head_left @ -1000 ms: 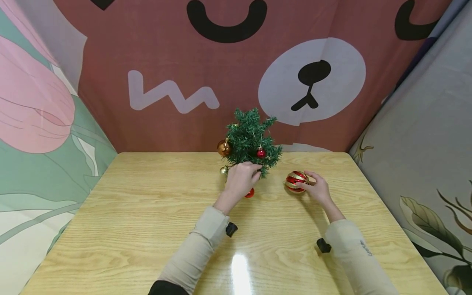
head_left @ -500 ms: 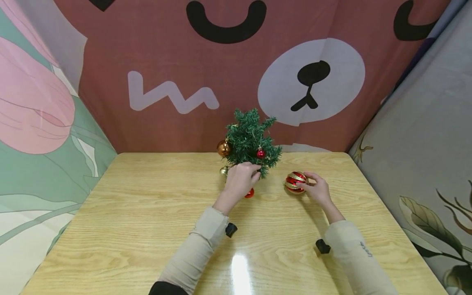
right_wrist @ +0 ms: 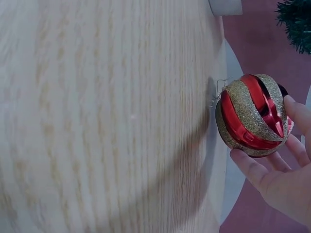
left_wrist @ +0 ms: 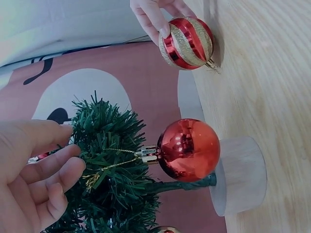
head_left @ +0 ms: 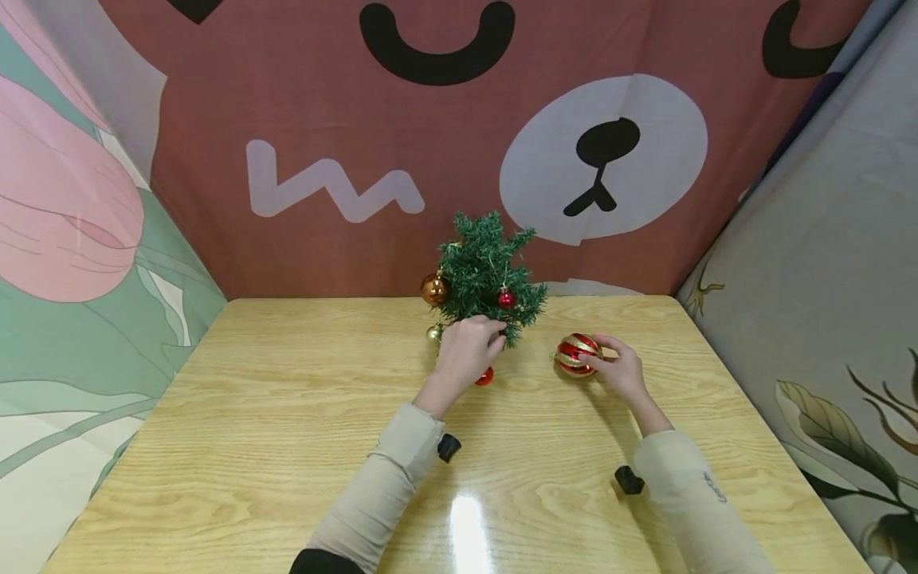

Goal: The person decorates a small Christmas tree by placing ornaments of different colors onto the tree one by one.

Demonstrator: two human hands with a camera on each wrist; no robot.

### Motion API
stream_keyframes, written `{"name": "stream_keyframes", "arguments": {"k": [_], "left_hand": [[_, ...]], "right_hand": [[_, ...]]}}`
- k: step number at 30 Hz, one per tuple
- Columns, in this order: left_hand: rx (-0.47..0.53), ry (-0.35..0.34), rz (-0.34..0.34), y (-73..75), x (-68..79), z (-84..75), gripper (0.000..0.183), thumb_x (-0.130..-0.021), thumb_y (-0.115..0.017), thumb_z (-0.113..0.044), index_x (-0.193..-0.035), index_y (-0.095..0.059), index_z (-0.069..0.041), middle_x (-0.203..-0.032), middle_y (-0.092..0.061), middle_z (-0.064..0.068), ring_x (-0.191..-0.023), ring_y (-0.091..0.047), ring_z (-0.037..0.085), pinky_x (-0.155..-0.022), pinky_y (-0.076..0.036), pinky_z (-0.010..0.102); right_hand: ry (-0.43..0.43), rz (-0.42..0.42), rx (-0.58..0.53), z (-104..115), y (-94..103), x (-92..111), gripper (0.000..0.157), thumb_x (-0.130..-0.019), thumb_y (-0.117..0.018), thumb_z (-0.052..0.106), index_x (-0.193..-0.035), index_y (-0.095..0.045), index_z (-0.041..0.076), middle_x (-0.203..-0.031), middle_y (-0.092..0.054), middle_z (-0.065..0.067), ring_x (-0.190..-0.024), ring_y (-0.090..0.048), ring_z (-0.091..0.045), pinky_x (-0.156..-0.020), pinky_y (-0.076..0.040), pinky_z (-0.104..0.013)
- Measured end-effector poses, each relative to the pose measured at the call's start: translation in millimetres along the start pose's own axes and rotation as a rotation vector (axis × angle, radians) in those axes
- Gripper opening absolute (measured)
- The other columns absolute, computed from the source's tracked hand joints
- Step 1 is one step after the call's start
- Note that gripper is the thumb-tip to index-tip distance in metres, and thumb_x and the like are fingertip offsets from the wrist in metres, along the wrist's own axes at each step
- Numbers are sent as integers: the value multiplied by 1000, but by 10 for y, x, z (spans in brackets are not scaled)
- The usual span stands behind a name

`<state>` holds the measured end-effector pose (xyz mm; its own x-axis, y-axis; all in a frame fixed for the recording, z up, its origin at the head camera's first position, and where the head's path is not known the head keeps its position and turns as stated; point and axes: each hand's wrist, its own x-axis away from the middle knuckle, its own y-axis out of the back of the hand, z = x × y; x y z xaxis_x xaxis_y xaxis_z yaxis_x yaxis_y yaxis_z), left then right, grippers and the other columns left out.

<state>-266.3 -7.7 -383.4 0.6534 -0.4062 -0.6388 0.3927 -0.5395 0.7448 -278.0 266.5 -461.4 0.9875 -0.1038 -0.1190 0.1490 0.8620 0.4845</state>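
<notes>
A small artificial Christmas tree [head_left: 488, 267] stands at the table's back edge. In the head view, my left hand [head_left: 468, 347] is bent over its front, thumb and fingers pinching a branch; the pinch is partly hidden in the left wrist view. A shiny red bauble [left_wrist: 189, 150] hangs below this hand, its gold cord reaching into the needles. To the right of the tree, my right hand [head_left: 621, 368] holds a large red bauble with gold glitter stripes [right_wrist: 252, 114], thumb and fingers spread round one side. The gold cap of this striped bauble points away from the palm.
An amber bauble [head_left: 434, 289], a small gold bauble [head_left: 434, 332] and a small red bauble [head_left: 506, 298] hang on the tree. Its round pale base [left_wrist: 243, 174] rests on the wooden table [head_left: 287, 414]. A printed cloth [head_left: 323, 96] hangs right behind.
Both hands stay nearly in place. The striped bauble shows only a very slight shift within the right hand's hold.
</notes>
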Motion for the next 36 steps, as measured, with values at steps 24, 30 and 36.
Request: {"name": "stream_keyframes", "arguments": {"k": [24, 30, 36], "left_hand": [[-10, 8, 18, 7, 1, -7, 14, -81, -65, -15, -93, -72, -10, -79, -66, 3, -49, -51, 7, -39, -34, 15], [-13, 4, 11, 3, 2, -9, 14, -81, -66, -16, -92, -72, -10, -78, -65, 2, -50, -52, 7, -39, -35, 16], [-13, 10, 14, -3, 4, -14, 14, -81, -66, -16, -92, -72, -10, -76, -65, 1, -49, -51, 7, -38, -33, 15]], "right_hand": [[-84, -9, -610, -620, -54, -220, 54, -70, -77, 25, -117, -56, 10, -117, -46, -6, -82, -60, -11, -67, -51, -24], [-97, 59, -775, -192, -8, 40, 30, -79, -68, 11, -107, -59, 18, -107, -52, 2, -79, -60, -10, -72, -50, -25], [-143, 66, -852, 74, 11, 185, 23, -85, -58, 2, -104, -57, 15, -99, -55, 3, -79, -61, -10, -76, -49, -27]]}}
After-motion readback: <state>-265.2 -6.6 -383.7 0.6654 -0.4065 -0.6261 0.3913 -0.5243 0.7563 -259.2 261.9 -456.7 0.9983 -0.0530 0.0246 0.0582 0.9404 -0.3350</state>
